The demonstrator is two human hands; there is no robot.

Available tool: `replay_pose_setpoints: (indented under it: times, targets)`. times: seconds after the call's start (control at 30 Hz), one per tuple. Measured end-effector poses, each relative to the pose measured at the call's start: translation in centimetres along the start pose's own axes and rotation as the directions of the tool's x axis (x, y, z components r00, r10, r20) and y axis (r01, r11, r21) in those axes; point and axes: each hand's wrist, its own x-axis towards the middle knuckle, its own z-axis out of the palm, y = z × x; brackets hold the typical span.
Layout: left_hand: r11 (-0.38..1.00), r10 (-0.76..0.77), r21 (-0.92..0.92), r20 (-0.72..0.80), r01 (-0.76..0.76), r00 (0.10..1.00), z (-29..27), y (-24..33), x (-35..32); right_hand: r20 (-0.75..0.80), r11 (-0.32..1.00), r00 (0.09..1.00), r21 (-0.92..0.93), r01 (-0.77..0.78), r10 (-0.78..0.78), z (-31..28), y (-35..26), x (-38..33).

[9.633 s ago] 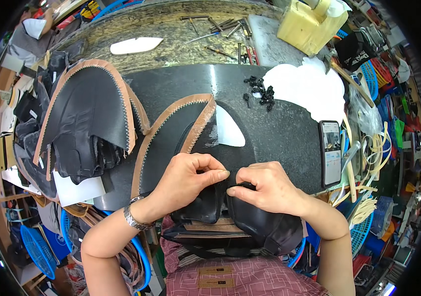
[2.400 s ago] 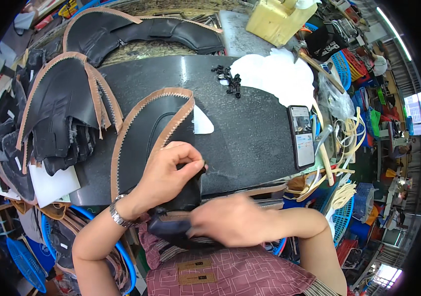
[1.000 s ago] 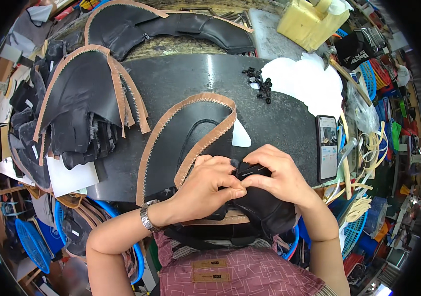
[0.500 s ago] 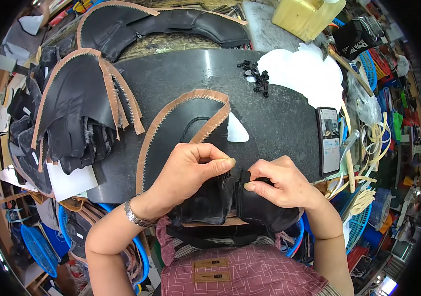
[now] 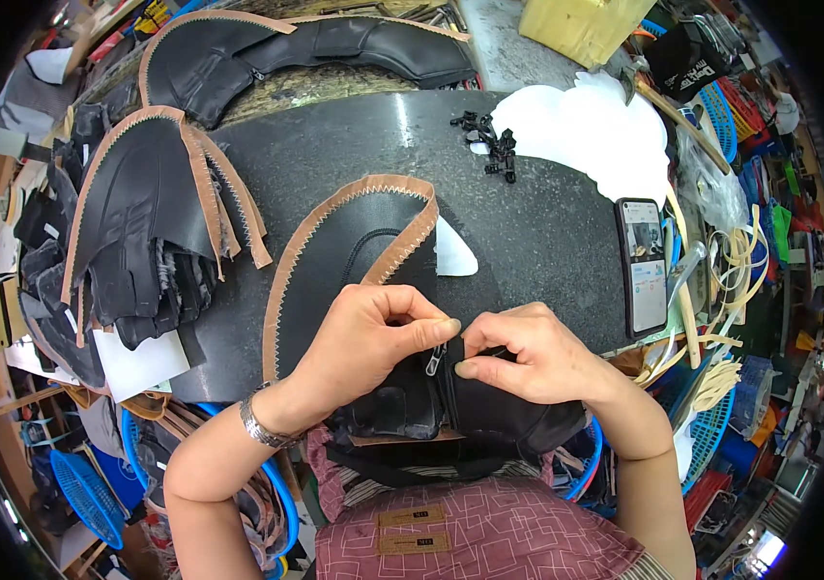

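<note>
Over the black table, a black leather boot upper [image 5: 323,266] with a tan zigzag-stitched edge lies in front of me, its lower part against my apron. My left hand [image 5: 373,329], thumb and forefinger pinched, holds one side of a black zipper at its upper end. A metal zipper slider [image 5: 436,361] with a hanging pull sits just below that thumb. Close beside it, my right hand [image 5: 533,358] pinches the other zipper end, joined to a black leather panel [image 5: 504,411]. The fingertips hide how the two ends meet.
Stacked black uppers [image 5: 131,213] lie at the left, another upper [image 5: 354,48] at the far edge. Black zipper sliders [image 5: 499,150] lie near white sheets [image 5: 581,130]. A phone [image 5: 644,266] rests at the right; a hammer [image 5: 687,130] lies beyond.
My right hand has moved left, bringing its zipper end close to my left hand. The slider's metal pull now shows below my left thumb.
</note>
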Motion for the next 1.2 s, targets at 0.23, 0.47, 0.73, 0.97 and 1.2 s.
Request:
replay_pose_setpoints:
  times: [0.23, 0.47, 0.73, 0.97, 1.2]
  targets:
    - [0.974, 0.001, 0.228, 0.061, -0.015, 0.998, -0.4, 0.6, 0.6, -0.085, 0.954, 0.987, -0.278, 0.107, -0.135, 0.3, -0.6, 0.1]
    - [0.949, -0.003, 0.312, 0.155, -0.046, 0.988, -0.6, 0.8, 1.1, -0.100, 0.880, 0.973, -0.453, 0.141, -0.207, 0.8, -0.8, -0.3]
    - [0.926, 0.052, 0.369, 0.078, -0.078, 0.996, -0.2, 0.5, 1.1, -0.099, 0.516, 0.781, -0.800, 0.306, -0.617, 2.4, -0.2, -0.8]
    - [0.916, 0.118, 0.386, 0.012, -0.114, 0.993, 0.0, 0.3, 0.5, -0.005, 0.364, 0.713, -0.863, 0.351, -0.701, 3.6, 0.5, -0.5]
    - [0.857, 0.276, 0.458, -0.020, -0.236, 0.961, 0.6, -0.7, 0.2, 0.057, 0.320, 0.663, -0.843, 0.432, -0.746, 4.1, 1.0, -0.6]
